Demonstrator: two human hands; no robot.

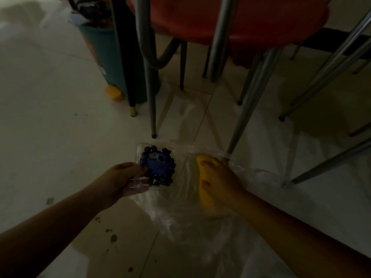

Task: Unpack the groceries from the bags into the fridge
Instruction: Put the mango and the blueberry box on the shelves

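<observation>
1. The tiled floor (pixel 50 121) fills most of the picture and is dim. The groceries lie directly on it, so the person must bend or crouch to reach them.
2. A red chair (pixel 230 21) with metal legs stands in the upper middle and right of the frame, and its legs come down close beside the groceries.
3. A teal waste bin (pixel 104 53) with a yellow pedal stands in the upper left of the frame, behind a dark table leg. It has no part in the task.
4. A clear plastic bag (pixel 190 207) lies flat on the floor in the lower middle of the frame. It spreads under and around both items, probably because it was opened wide to empty it.
5. The right hand (pixel 218 181) rests on a yellow fruit (pixel 204 199), perhaps a mango, at centre right. The grip is curved over it with fingers around the top; I judge it is closing to lift it, but whether it is fully closed I cannot tell.
6. The left hand (pixel 122 177) holds a clear box of blueberries (pixel 157 167) at its near edge, just left of centre. The grip is closed on the box, thumb on top, which keeps the box level.
7. The fridge is not in view; I think both items are only being picked up.
</observation>
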